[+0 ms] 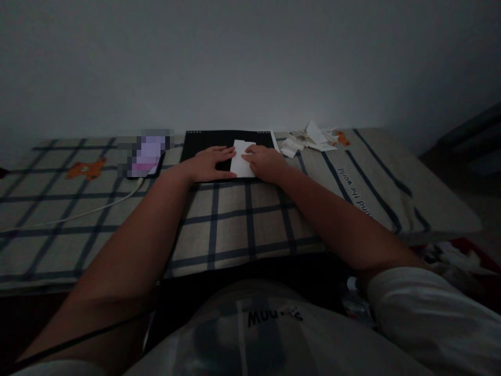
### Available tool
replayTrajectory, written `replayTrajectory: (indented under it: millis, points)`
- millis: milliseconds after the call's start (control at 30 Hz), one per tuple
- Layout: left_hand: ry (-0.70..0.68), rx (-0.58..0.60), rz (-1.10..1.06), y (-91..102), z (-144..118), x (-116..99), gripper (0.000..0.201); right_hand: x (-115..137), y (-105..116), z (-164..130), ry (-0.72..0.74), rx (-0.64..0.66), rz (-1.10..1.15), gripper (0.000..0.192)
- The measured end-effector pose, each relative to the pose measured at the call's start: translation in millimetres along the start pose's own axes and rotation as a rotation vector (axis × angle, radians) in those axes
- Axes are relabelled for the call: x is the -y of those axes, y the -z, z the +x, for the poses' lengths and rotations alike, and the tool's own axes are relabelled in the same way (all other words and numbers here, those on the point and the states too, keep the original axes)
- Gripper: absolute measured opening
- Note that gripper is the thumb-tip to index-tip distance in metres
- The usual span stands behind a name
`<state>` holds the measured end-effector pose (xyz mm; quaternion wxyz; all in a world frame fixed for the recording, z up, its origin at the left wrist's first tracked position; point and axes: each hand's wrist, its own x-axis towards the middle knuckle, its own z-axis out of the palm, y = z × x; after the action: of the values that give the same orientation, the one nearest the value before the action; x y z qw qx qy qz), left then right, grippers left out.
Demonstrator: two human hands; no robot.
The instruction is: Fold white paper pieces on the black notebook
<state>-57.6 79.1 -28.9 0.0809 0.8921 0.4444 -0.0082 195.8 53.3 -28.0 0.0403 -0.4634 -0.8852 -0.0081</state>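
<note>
A small white sheet of paper (241, 159) lies on a black board (203, 141) set on a checked bedspread (235, 224). My left hand (209, 163) rests flat on the board, fingers spread, with its fingertips touching the paper's left edge. My right hand (265, 162) presses on the paper's right side, fingers bent over its edge. Neither hand lifts the paper.
A pile of folded white paper scraps (309, 138) lies right of the board. A blurred phone-like object (146, 155) sits to the left, with a white cable (78, 214) trailing from it. A grey wall (250, 62) stands behind the bed.
</note>
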Motion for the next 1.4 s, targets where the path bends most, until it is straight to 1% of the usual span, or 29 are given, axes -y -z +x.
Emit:
replayTrajectory:
  millis: [133,300,400,533,700,867,1000,1100,1267,1333,1400]
  points:
    - [-0.008,-0.029,-0.013,-1.9,0,0,0.097,0,0,0,0.003,-0.003,-0.001,0.058]
    - [-0.038,-0.151,-0.035,-6.6,1,0,0.080,-2,-1,-1,0.015,0.002,-0.014,0.057]
    - [-0.070,-0.199,-0.023,-7.1,2,-2,0.076,-4,-2,-1,0.024,-0.005,-0.020,0.057]
    - [-0.107,-0.209,0.012,-3.7,1,-7,0.070,-8,-7,2,0.049,-0.028,0.020,0.057]
    - [-0.123,-0.247,0.074,0.1,0,-15,0.058,-15,-14,6,0.139,-0.043,0.133,0.057]
    - [-0.103,-0.246,0.059,-2.3,0,-14,0.062,-19,-14,8,0.163,-0.031,0.169,0.060]
    - [-0.070,-0.228,0.003,-5.9,1,-7,0.071,-20,-15,9,0.165,-0.028,0.173,0.061]
    - [-0.032,-0.202,0.001,-7.3,2,-4,0.077,-20,-15,10,0.173,-0.019,0.169,0.062]
    - [0.053,-0.165,0.026,-7.0,1,-5,0.079,-19,-14,9,0.175,-0.030,0.176,0.061]
    - [0.067,-0.163,0.031,-6.9,2,-6,0.080,-19,-14,9,0.173,-0.028,0.178,0.061]
    - [0.063,-0.174,0.025,-7.2,4,-5,0.076,-19,-15,9,0.172,-0.024,0.179,0.060]
